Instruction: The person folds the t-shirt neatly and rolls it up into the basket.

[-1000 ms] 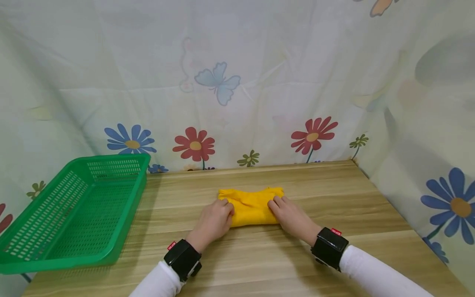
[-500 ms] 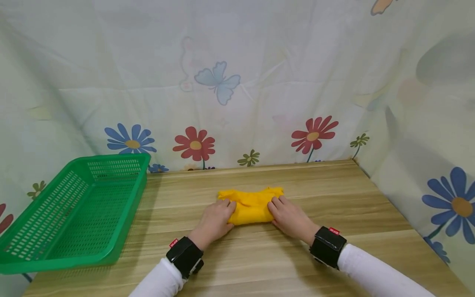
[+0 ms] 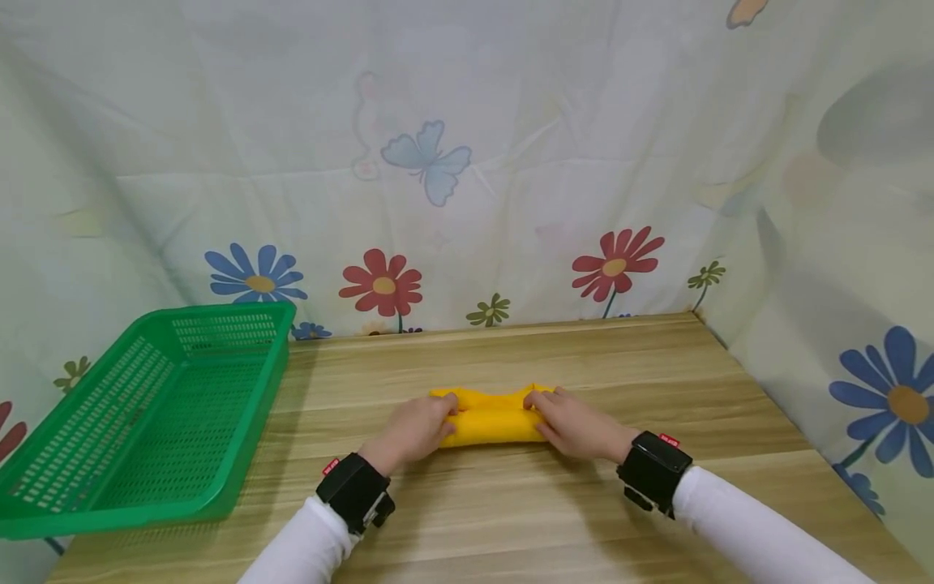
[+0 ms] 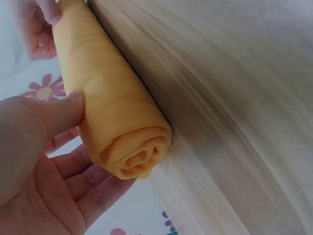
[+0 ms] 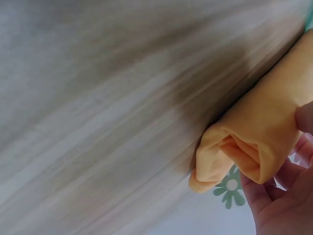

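A yellow cloth (image 3: 492, 425), rolled into a thick cylinder, lies crosswise on the table in front of me. My left hand (image 3: 410, 431) grips its left end, thumb on the near side and fingers over the far side. At the other end, my right hand (image 3: 580, 425) holds the roll in the same way. The left wrist view shows the cloth's end (image 4: 132, 154) as a fairly tight spiral. In the right wrist view, the opposite end (image 5: 234, 152) is looser, with an open fold and a flap sticking out. Part of my right hand is cut off there.
A green plastic basket (image 3: 219, 487) with slatted sides stands at the left of the wood-grain table (image 3: 496, 519). A white curtain (image 3: 511, 203) with flower and butterfly prints hangs behind the table and along both sides.
The loose far part of the cloth has become shorter, its far edge drawn nearer to me as the cloth is rolled. Both hands have shifted their hold slightly at the ends.
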A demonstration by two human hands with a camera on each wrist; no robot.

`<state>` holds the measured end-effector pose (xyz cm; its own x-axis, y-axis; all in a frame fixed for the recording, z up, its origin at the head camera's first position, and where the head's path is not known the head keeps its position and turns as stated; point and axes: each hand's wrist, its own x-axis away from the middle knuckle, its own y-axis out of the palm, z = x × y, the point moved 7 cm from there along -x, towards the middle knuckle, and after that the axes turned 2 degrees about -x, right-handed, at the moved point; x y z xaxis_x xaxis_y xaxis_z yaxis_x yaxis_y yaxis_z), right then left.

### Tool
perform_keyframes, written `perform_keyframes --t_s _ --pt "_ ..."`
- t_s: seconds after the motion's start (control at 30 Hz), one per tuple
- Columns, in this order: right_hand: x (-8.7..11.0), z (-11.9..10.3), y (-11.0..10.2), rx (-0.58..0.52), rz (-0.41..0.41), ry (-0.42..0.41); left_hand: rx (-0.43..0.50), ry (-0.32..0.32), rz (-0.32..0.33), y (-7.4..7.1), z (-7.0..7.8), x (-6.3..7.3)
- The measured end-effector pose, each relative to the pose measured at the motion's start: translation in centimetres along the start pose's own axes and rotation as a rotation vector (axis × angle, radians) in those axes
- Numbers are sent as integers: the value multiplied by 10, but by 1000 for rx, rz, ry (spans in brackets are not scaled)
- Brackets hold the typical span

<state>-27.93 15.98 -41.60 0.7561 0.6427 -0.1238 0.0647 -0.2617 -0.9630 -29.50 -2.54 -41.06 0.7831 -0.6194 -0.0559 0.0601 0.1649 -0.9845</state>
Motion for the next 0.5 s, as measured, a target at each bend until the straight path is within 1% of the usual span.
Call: perform_keyframes --t_s 0.13,0.23,0.3,0.37,0.4,0.5 --pt "-6 2 -3 -41 38 -2 26 -50 -15 3 -8 -7" --pt "-10 2 -5 -23 91 -13 51 -84 -9 4 -12 -11" --pt "-11 1 -6 35 132 -12 56 -95 11 2 -12 -11" --pt "-11 -2 -8 125 173 -3 50 -99 41 0 -11 -12" --pt "-12 -3 -9 169 186 5 37 -94 63 -2 -10 -13" --pt "-14 -9 -10 274 219 -3 -37 -47 137 -7 -3 -14"
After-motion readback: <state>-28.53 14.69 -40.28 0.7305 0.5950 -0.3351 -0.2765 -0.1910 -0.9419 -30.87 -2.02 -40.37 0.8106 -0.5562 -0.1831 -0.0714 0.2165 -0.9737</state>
